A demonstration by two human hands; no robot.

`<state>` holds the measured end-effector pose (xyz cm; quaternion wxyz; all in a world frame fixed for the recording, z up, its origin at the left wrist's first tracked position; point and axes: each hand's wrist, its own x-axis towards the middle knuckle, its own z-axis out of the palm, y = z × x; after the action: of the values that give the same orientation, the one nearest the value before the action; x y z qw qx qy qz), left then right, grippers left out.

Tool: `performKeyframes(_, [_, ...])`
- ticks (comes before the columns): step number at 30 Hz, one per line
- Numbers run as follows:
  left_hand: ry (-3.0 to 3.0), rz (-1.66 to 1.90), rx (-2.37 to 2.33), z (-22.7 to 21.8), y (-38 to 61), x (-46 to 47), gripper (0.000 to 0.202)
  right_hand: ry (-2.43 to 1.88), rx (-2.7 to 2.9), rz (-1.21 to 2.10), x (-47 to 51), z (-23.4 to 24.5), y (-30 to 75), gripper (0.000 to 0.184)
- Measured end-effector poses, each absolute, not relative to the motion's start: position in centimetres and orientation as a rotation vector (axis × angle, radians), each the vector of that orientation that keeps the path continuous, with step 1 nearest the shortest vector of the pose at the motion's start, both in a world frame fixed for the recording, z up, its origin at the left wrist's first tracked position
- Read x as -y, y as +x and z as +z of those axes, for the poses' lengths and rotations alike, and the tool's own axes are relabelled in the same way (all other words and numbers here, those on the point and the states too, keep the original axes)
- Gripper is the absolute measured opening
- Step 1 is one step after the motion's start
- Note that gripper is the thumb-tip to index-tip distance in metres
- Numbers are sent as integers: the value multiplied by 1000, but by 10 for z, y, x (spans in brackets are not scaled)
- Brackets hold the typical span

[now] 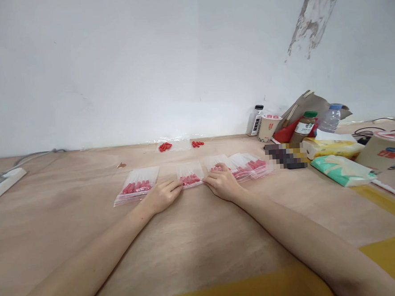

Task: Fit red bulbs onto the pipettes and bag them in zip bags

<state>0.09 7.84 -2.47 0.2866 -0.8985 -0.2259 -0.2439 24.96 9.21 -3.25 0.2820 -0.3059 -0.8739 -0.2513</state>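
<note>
A small clear zip bag (188, 168) with several red pieces (190, 179) inside lies flat on the table, its zip edge towards me. My left hand (167, 194) is closed at the bag's near left corner. At its near right corner my right hand (222, 182) is closed too, fingertips pressed together. To the left lies a stack of similar filled bags (137, 184). Another filled bag (215, 161) is partly hidden behind my right hand, and more overlapping bags (254, 164) lie just right of it.
Near the wall lie two loose heaps of red pieces, a left heap (165, 147) and a right heap (197, 144). Bottles, a paper cup (269, 128), tissue packs (342, 170) and a paper bucket (385, 152) crowd the right side. A power strip (5, 184) sits far left.
</note>
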Motion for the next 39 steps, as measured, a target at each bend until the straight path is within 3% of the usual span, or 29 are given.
performKeyframes(10, [-2393, -651, 675, -19, 6, -75, 24, -659, 2308, -737, -84, -27, 222, 19])
performKeyframes(23, [-2362, -605, 625, -15, 5, -73, 27, -407, 2399, -918, -93, -25, 196, 31])
performKeyframes(39, [-2300, -620, 636, -5, 0, -64, 22, -567, 2270, -1117, -89, -21, 247, 26])
